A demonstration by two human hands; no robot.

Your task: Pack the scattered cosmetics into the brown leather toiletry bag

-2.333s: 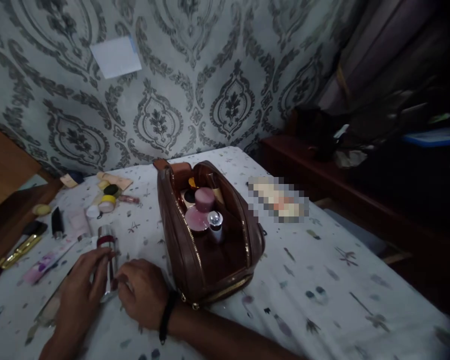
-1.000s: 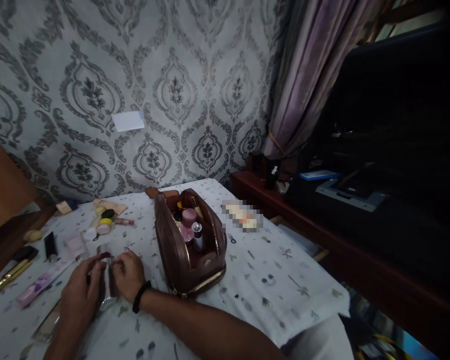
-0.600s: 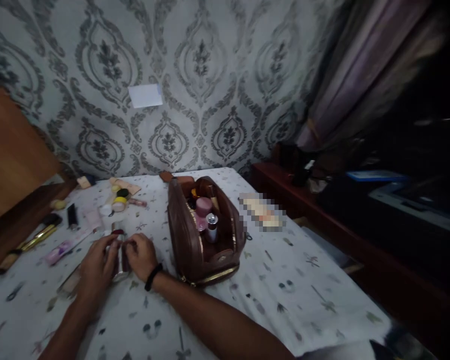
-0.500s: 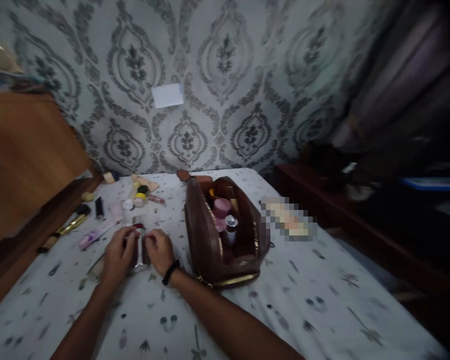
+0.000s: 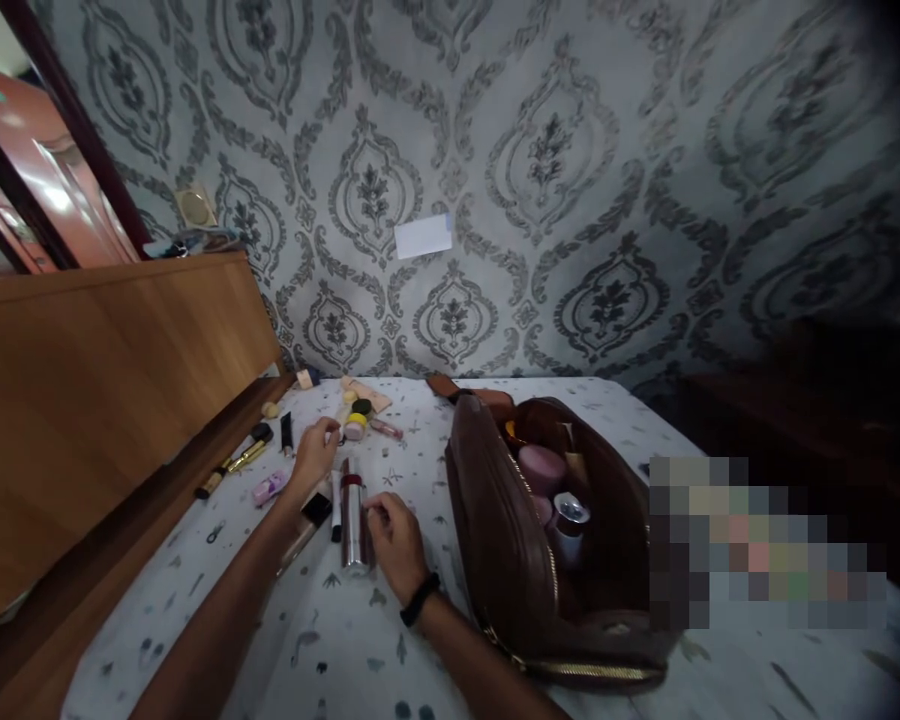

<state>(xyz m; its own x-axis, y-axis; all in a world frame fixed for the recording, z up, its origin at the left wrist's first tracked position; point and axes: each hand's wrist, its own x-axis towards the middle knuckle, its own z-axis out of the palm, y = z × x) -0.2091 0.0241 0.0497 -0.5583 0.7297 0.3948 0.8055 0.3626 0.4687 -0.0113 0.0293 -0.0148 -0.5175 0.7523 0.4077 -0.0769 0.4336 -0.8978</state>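
My left hand (image 5: 316, 455) reaches to the back left with its fingers bent together beside a yellow-lidded jar (image 5: 355, 428). Its fingers cover the place where a small white jar stood, and what they hold is hidden. My right hand (image 5: 397, 545), with a black band at the wrist, is loosely closed. Its fingertips are at the right side of a silver cylinder (image 5: 356, 530) with a red ring, and I cannot tell if they touch. Left of the cylinder lie a slim white tube (image 5: 336, 505) and a black-capped bottle (image 5: 316, 510). A purple tube (image 5: 270, 488) is partly behind my left forearm.
An open brown bag (image 5: 495, 540) stands on the right, holding pink containers (image 5: 541, 467) and a silver-capped bottle (image 5: 571, 515). Gold-and-black cosmetics (image 5: 247, 457) lie along the wooden board (image 5: 135, 350) on the left. A patterned wall (image 5: 495, 200) closes off the back.
My left hand has left the silver cylinder and moved forward to the small jars. My right hand stays beside the cylinder. The view has swung left.
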